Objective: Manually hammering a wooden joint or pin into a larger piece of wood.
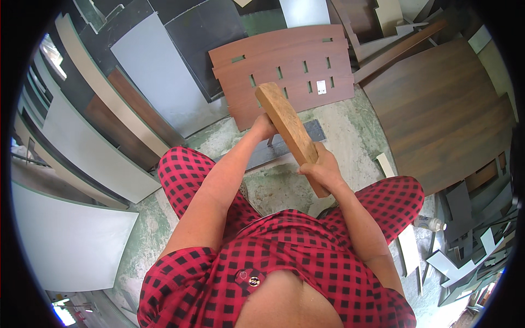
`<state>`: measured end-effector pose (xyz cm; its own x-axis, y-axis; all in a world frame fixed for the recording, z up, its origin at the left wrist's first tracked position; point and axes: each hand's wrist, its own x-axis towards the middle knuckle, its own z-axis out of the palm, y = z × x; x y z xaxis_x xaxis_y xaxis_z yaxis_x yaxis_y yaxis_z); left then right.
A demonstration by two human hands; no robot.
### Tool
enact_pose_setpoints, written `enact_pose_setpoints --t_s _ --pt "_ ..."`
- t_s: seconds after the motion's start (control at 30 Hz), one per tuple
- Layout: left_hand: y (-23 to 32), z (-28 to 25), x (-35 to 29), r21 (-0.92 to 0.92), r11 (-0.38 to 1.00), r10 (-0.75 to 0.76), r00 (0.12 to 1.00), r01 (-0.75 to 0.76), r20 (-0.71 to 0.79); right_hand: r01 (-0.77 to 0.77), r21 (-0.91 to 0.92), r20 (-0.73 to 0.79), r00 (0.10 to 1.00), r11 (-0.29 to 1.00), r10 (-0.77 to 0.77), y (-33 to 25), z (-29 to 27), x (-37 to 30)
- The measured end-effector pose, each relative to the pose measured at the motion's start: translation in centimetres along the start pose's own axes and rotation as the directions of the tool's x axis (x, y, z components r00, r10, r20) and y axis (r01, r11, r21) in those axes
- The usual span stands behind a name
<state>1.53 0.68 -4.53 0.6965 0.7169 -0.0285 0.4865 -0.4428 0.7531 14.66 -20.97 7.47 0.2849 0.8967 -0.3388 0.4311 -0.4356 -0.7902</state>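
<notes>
Slanting far-left to near-right: wooden block (292,123), held over floor (358,131), crossing grey board's (263,155) near edge in view. Right hand (322,168) near block's closer end, fingers curled round it. Left hand (265,127) farther up, at left flank; fingers hidden, grip unclear. Bottle (429,223) beside right knee (404,199); contents unreadable.

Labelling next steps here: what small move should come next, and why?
I'd probably lower the wooden block slightly, checking that the left hand is clear. The right hand grips the block near its end closer to the body, the block overlaps the grey board in view, and the left hand's fingers are mostly hidden behind it.
</notes>
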Motion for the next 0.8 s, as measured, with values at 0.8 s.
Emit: enact_pose_setpoints --t_s 0.8 --pt "-5.2 1.7 1.1 -0.324 0.936 -0.126 0.990 0.140 0.064 0.151 0.219 -0.154 0.981 0.964 -0.118 -1.3 -0.7 -0.9"
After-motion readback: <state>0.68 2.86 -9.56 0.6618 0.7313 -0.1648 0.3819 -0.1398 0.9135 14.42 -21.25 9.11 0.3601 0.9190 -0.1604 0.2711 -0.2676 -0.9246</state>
